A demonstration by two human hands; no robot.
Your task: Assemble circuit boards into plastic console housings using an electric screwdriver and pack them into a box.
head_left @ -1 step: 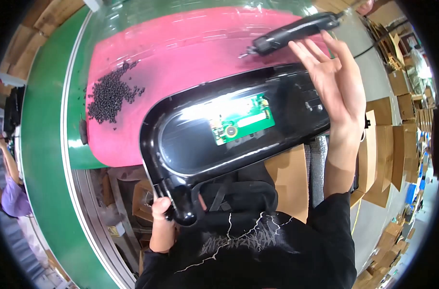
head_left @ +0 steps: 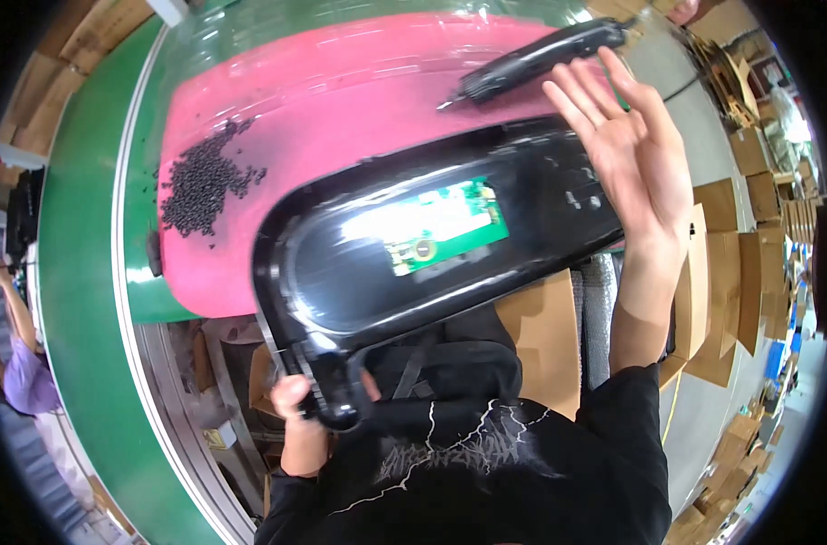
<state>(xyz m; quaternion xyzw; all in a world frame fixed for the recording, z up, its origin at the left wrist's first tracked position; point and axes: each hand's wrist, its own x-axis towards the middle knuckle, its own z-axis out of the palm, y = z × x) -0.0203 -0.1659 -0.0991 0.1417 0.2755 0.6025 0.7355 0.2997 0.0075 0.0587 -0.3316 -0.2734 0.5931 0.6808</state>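
While left hand (head_left: 297, 409) grips glossy black panel (head_left: 359, 272) with green circuit board (head_left: 445, 238), right hand (head_left: 627, 150) spread empty.

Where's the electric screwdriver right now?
In the head view the black electric screwdriver lies on the pink mat at upper right, just beyond the open right hand and behind the glossy black housing.
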